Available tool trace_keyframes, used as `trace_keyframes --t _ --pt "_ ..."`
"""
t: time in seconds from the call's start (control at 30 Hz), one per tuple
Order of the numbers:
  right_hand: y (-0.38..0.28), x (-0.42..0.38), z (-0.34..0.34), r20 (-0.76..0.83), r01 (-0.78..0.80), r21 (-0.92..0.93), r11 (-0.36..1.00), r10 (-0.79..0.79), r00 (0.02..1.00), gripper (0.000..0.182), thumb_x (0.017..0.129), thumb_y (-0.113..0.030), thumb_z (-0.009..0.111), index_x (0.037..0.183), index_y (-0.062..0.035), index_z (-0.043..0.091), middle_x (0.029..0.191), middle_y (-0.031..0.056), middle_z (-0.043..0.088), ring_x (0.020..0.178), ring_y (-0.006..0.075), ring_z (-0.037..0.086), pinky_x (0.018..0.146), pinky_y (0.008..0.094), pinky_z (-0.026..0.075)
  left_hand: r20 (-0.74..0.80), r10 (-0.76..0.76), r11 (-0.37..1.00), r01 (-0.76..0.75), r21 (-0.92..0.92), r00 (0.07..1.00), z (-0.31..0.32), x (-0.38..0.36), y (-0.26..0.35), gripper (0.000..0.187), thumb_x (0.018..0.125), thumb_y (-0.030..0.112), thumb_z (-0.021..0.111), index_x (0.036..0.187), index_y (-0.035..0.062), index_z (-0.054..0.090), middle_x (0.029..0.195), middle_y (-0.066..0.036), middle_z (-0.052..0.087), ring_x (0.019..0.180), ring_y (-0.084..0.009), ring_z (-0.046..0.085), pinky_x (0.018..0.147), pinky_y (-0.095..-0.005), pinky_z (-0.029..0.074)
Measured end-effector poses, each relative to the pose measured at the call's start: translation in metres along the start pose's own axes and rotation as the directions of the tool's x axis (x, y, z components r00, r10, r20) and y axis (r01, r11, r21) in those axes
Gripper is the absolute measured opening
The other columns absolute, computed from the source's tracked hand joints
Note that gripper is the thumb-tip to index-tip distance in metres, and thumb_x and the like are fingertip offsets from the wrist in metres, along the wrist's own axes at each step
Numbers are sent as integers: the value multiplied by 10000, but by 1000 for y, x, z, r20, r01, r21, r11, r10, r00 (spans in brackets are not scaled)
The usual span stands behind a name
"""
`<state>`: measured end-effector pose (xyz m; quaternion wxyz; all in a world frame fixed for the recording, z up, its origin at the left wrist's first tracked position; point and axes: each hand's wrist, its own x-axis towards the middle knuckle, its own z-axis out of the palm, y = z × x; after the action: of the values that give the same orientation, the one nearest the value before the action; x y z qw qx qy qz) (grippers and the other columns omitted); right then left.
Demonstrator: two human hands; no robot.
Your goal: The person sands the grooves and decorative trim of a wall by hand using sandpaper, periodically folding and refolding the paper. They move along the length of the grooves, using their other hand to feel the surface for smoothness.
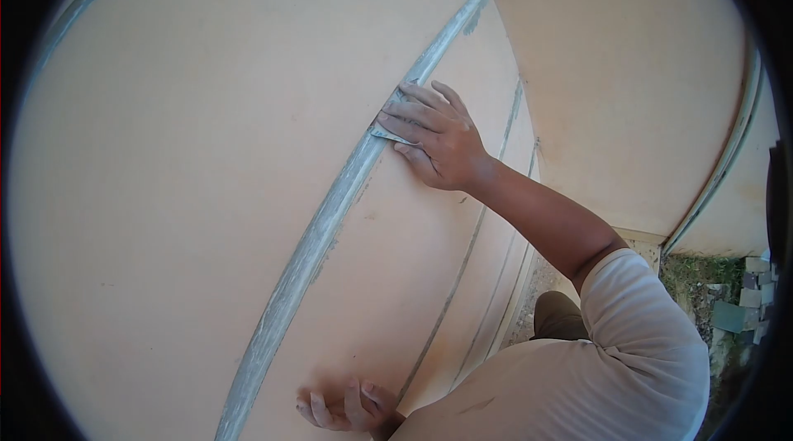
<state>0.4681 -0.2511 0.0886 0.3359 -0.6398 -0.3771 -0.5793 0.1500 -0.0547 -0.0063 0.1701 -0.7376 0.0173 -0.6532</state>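
A grey, chalky-looking band [310,230] runs slantwise across the pale peach wall [182,160]. On its upper part, my right hand [442,135] presses a small folded piece of sandpaper [390,135] flat under its fingers, back of the hand toward me. Part of the sheet is hidden beneath the fingers; a printed bluish-white corner shows. Low in the view, my left hand [351,410] hovers close by the wall, its fingers loosely curled and apart with nothing in them. Grey smears mark the wall along the band's edges.
Narrow grooves [450,296] cross the wall below the band. Another wall [636,86] meets this one at a corner, with its own grey strip [727,156]. At the far right, loose tiles [750,299] lie on the ground near some grass.
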Motion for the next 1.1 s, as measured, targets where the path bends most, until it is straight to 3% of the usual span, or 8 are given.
trace_keyframes --t 0.17,0.43,0.53,0.67,0.73,0.8,0.87,1.1 --pt "0 -5 4 -5 -28 63 998 28 1000 326 875 -260 706 1198 -217 713 1263 -47 618 1233 224 523 989 461 386 -14 9 1000 -9 -4 1000 -1 0 -2 189 972 229 539 1000 89 663 1358 -205 467 1373 -420 381 1106 -610 365" --pt "21 2 -11 86 108 -215 971 -91 992 325 931 -273 659 1236 -169 700 1223 -26 640 1282 218 499 1044 473 372 30 11 999 -12 35 999 0 5 0 169 1000 267 540 1042 127 626 1411 -182 423 1438 -411 273 1101 -575 380" --pt "56 -9 -15 66 -152 82 985 146 987 288 974 -241 602 1215 -117 699 1159 27 677 1201 252 550 1003 437 413 43 7 1000 -8 29 999 -4 2 -2 175 1003 272 538 1050 128 624 1413 -179 424 1442 -406 269 1100 -564 382" --pt "83 -95 -42 136 -647 648 402 775 618 368 1051 -341 484 1128 -52 698 1057 53 690 998 201 616 860 345 467 -33 2 1000 -2 26 999 0 4 2 165 962 211 560 999 88 665 1346 -210 491 1363 -418 398 1094 -597 379" --pt "72 -148 -58 158 -823 566 56 972 174 387 1048 -396 483 1187 -80 658 1069 29 658 1015 179 602 860 374 467 -5 24 999 -24 41 1000 0 7 3 167 966 221 563 1007 97 666 1366 -212 484 1369 -418 393 1097 -592 376" --pt "63 -205 -77 296 -751 543 -375 923 -246 396 1039 -418 484 1264 -108 585 1129 29 617 1044 197 575 907 420 449 16 30 998 -31 62 999 -2 7 3 172 970 230 561 1006 98 666 1368 -212 482 1371 -418 391 1096 -593 377" --pt "49 -233 -101 362 -616 557 -557 830 -424 410 1040 -427 466 1304 -120 529 1181 23 573 1088 206 543 964 473 414 33 36 997 -38 68 999 2 10 3 178 975 238 559 1005 100 666 1370 -213 481 1373 -417 389 1096 -593 377" --pt "49 -236 -145 375 -566 611 -554 832 -409 322 1023 -350 525 1258 -131 545 1155 25 590 1065 205 559 979 458 425 9 7 995 -8 96 1000 1 7 2 206 1016 257 539 1021 100 671 1391 -198 475 1377 -411 399 1105 -586 380"
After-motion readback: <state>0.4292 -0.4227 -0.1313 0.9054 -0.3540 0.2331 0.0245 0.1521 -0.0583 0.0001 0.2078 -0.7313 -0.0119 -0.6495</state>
